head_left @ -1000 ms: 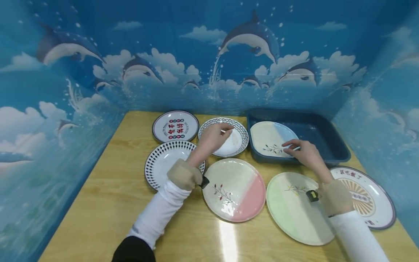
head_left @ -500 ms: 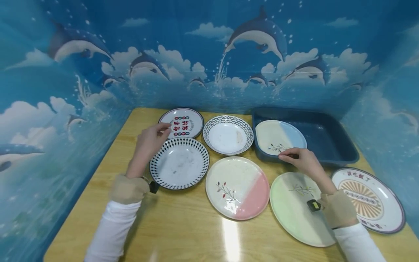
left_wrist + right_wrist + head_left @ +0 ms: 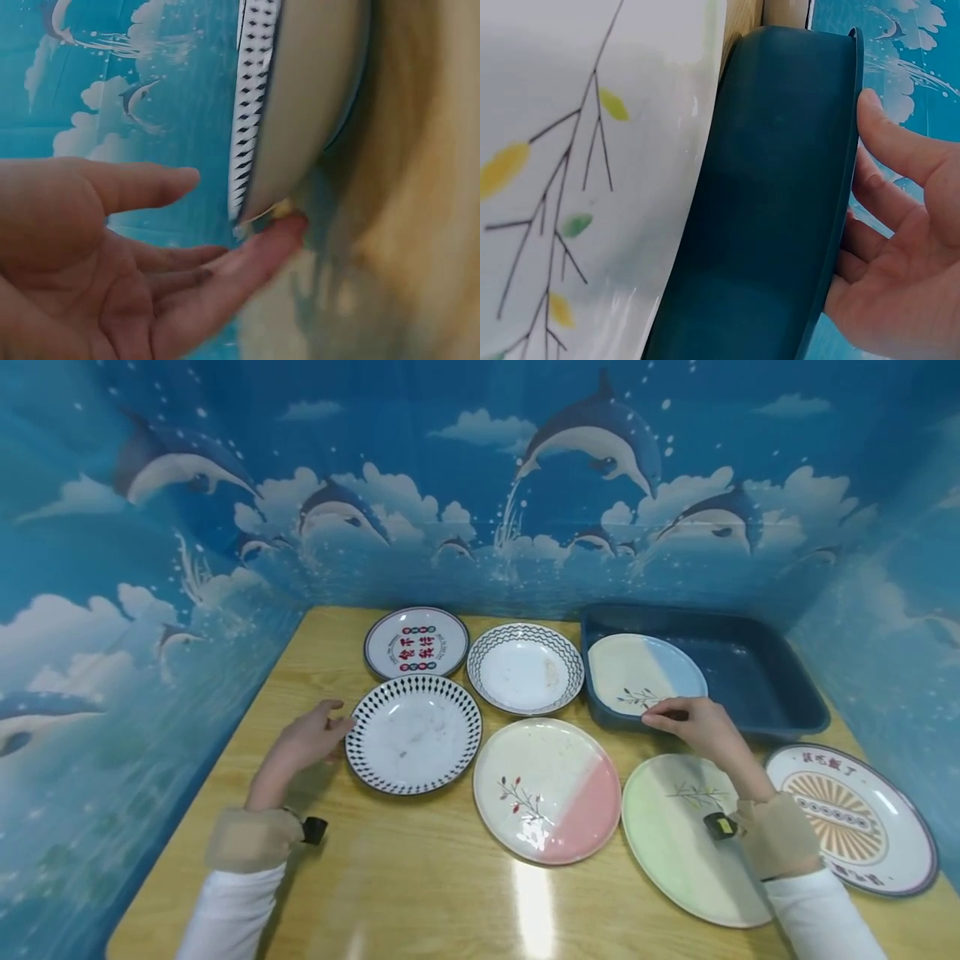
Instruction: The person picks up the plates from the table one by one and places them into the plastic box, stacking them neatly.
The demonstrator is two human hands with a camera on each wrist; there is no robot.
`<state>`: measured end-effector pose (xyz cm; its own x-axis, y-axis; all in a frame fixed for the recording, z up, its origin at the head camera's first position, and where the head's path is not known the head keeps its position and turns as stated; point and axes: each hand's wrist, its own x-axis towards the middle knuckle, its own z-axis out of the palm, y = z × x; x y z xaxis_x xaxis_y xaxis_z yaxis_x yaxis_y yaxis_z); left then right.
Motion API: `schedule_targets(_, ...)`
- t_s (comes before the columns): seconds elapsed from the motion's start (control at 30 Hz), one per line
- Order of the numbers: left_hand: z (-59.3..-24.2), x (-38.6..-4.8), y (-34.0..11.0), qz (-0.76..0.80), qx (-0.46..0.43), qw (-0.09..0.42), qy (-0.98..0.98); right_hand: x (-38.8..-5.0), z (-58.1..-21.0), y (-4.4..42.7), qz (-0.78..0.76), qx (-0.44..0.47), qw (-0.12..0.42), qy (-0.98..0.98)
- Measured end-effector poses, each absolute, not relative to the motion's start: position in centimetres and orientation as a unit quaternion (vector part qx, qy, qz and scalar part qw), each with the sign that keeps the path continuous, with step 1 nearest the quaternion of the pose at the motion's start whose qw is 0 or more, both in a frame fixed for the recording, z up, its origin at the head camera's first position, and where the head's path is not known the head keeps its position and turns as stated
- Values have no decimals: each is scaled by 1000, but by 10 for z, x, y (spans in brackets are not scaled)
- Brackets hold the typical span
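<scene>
In the head view, my left hand [image 3: 311,739] is at the left edge of a deep white plate [image 3: 414,735] with a black diamond border. The left wrist view shows its fingertips [image 3: 281,229] under the plate's rim, with the thumb apart from it. My right hand [image 3: 693,722] holds the front rim of a dark blue basin [image 3: 750,668], thumb at the rim and fingers partly hidden behind it. Inside the basin a cream-and-blue plate [image 3: 637,668] with a twig design leans at the left end.
A red-lettered plate [image 3: 397,647] and a wavy-bordered plate [image 3: 525,668] lie at the back. Nearer lie a cream-and-pink plate [image 3: 543,785], a cream-and-green plate [image 3: 675,860] and a sunburst plate [image 3: 896,827]. Dolphin-printed sheeting [image 3: 450,460] encloses the wooden table [image 3: 405,877].
My left hand has moved left and then nearer, from over the wavy-bordered plate to the diamond-bordered one. My right hand has shifted from the cream-and-blue plate's edge to the basin's rim.
</scene>
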<state>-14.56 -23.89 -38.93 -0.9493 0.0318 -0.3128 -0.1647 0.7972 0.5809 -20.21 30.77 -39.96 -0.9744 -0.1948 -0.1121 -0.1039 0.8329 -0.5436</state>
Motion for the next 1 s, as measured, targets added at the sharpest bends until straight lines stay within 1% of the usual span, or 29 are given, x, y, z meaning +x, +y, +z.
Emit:
schedule_targets(0.07,-396,-143,-240,370,-35,175,912,-202,-398,308,-281,-76,82,953)
schedule_targets(0.23,-412,-138,-242,481,-32,204,852,-201,-398,306,-285,-71,77,953)
schedule_targets(0.37,-424,-135,-243,546,-29,244,801,-200,-400,306,-280,-72,73,954)
schedule_targets(0.47,-431,-134,-244,585,-26,258,769,-201,-400,307,-277,-74,72,955)
schedule_targets(0.77,-443,-135,-247,632,-71,246,732,-201,-400,306,-280,-66,79,954)
schedule_targets(1.0,-449,-132,-247,663,-78,227,709,-201,-399,306,-278,-62,80,955)
